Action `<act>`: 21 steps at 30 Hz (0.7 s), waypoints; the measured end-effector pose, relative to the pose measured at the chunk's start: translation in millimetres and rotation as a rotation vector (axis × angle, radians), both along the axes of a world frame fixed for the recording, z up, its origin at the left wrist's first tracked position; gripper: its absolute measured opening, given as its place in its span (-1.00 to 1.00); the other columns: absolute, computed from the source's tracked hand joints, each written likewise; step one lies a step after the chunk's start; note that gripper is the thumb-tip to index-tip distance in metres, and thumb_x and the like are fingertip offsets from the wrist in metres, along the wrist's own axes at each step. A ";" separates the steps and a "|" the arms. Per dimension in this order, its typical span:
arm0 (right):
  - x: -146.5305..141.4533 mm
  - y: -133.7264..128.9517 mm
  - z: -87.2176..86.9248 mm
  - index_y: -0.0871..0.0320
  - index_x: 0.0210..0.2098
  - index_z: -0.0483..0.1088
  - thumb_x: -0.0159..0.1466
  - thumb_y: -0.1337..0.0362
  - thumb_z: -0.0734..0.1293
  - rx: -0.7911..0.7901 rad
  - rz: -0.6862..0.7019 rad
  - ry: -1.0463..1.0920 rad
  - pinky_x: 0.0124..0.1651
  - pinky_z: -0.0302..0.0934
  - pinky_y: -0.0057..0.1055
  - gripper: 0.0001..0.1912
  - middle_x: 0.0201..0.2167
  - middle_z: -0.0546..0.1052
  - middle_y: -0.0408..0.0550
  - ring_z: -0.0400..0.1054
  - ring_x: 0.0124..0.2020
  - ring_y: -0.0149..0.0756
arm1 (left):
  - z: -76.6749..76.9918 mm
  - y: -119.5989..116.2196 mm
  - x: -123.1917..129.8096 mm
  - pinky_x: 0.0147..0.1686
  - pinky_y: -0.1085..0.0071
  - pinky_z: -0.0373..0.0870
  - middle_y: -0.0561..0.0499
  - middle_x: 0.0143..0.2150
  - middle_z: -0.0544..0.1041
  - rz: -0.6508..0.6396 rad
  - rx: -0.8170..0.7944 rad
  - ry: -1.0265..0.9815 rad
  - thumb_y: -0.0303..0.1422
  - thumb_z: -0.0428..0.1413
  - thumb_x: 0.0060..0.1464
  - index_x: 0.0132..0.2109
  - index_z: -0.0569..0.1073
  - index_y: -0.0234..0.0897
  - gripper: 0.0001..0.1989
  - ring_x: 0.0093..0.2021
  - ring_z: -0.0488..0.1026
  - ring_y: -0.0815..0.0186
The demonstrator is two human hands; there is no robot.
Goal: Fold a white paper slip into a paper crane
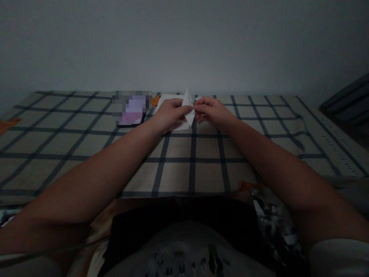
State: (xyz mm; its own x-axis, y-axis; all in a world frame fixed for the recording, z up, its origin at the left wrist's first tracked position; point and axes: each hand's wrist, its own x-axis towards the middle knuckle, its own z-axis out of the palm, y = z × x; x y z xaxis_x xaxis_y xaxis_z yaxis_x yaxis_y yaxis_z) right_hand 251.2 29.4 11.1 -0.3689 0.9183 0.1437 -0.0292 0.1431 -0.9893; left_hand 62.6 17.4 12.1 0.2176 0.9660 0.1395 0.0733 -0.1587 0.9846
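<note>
A folded piece of white paper (188, 100) is held upright between my hands, its pointed tip facing up. My left hand (170, 111) grips it from the left, with the thumb pressed on its face. From the right, the bent fingers of my right hand (209, 109) pinch the paper's right edge. Beneath my left hand lies more flat white paper (181, 127) on the checked tablecloth (175, 150). A small white corner shows behind my right fingertips; whether it belongs to the folded piece I cannot tell.
A phone (134, 109) with a lit, partly blurred screen sits left of my left hand. The table's back edge meets a plain grey wall (184, 46). At the far right stands a dark slanted object (348, 102). My lap is below the front edge.
</note>
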 end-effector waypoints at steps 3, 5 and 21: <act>0.9 1.1 -1.1 0.18 -0.33 0.45 0.25 0.12 0.51 0.012 0.024 0.004 -0.42 0.36 -0.57 -0.73 -0.48 0.50 -0.19 0.40 -0.48 -0.49 | 3.6 -2.8 -0.6 -0.52 0.49 0.29 0.00 -0.43 0.56 -0.028 0.006 0.043 -0.29 0.28 -0.07 -0.32 0.58 -0.30 -0.83 -0.51 0.41 0.39; 1.1 2.4 -2.2 0.19 -0.35 0.46 0.23 0.13 0.53 0.029 0.027 0.003 -0.43 0.34 -0.57 -0.73 -0.50 0.50 -0.19 0.38 -0.49 -0.49 | 4.2 -4.3 0.1 -0.57 0.50 0.21 0.02 -0.50 0.51 -0.047 0.015 0.097 -0.31 0.28 -0.09 -0.37 0.57 -0.31 -0.86 -0.55 0.35 0.42; 0.5 0.6 2.7 0.17 -0.46 0.41 0.21 0.19 0.53 0.039 -0.046 0.025 -0.41 0.32 -0.58 -0.72 -0.51 0.49 -0.18 0.37 -0.49 -0.50 | 3.3 -5.8 2.7 -0.22 0.38 0.55 -0.03 -0.30 0.62 -0.002 0.024 -0.011 -0.26 0.32 0.01 -0.25 0.59 -0.31 -0.78 -0.34 0.54 0.36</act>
State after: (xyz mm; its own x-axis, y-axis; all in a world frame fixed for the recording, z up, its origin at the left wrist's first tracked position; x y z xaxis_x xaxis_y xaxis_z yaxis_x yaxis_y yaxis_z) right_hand 251.7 30.0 13.7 -0.3223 0.9278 0.1880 -0.0466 0.1829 -0.9820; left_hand 65.3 11.7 15.4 0.2182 0.9619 0.1648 0.0625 -0.1823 0.9812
